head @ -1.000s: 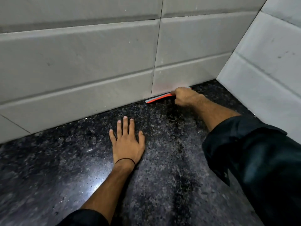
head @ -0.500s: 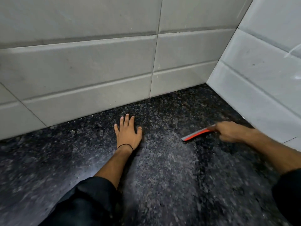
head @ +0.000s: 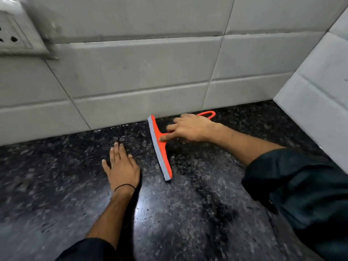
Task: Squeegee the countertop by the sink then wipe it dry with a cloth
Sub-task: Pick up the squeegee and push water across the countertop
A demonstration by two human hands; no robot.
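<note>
Since the squeegee (head: pixel 160 146) lying on the wet desk (head: pixel 188 213) by the wall looks light, stiff and slippery, grip its handle; right hand (head: pixel 190 129) rests loosely open on it, left hand (head: pixel 122 166) flat.

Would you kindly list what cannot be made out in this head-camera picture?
- Squeegee handle middle: covered by the right hand; grip unclear.
- Sink and cloth: outside the frame.
- Wall socket: cut by the left edge, motion-blurred.
- Water on the countertop: lost in speckle and glare.
- Left hand: palm underside hidden.
</note>
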